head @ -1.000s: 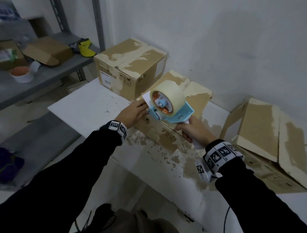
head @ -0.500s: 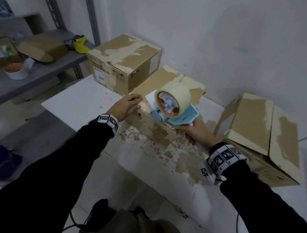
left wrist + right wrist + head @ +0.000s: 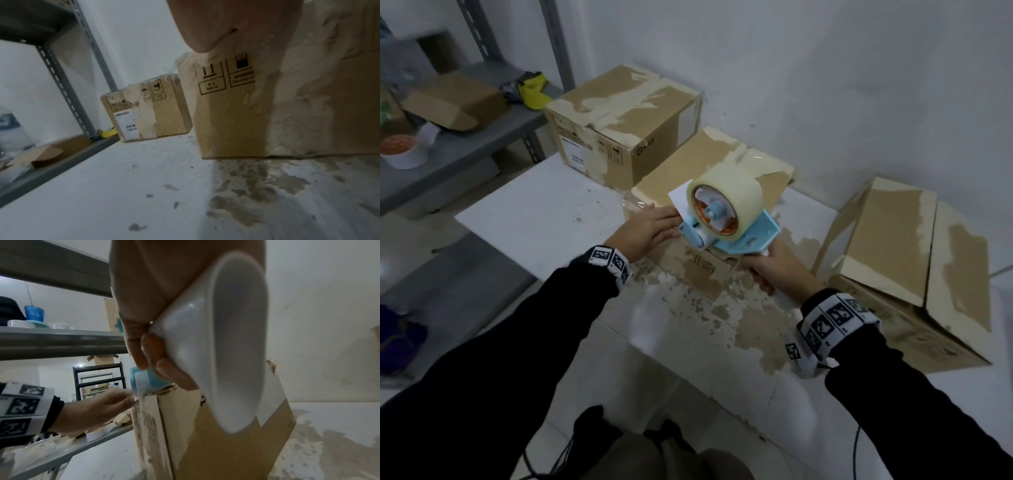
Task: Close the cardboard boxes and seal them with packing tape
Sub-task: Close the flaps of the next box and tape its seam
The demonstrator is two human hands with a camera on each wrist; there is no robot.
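Observation:
A closed cardboard box [image 3: 688, 168] with torn tape marks lies in the middle of the white table [image 3: 534, 219]. Over its near end I hold a blue tape dispenser [image 3: 743, 236] carrying a roll of clear tape [image 3: 732, 195]. My right hand [image 3: 777, 274] grips its white handle [image 3: 226, 337], fingers curled around it. My left hand [image 3: 650, 229] lies flat on the box's near top edge, fingers straight, right beside the dispenser's front roller. In the left wrist view only the palm [image 3: 205, 24] and the box's printed side [image 3: 236, 113] show.
A taped box [image 3: 626, 113] stands at the back left against the wall. At the right sits a box with raised flaps [image 3: 893, 240]. A grey metal shelf [image 3: 448, 150] on the left holds a small carton and a white cup. Peeled brown patches mark the table's near part.
My left hand left the dispenser's front and settled flat on the box's near edge. The right hand kept hold of the dispenser over that end of the box.

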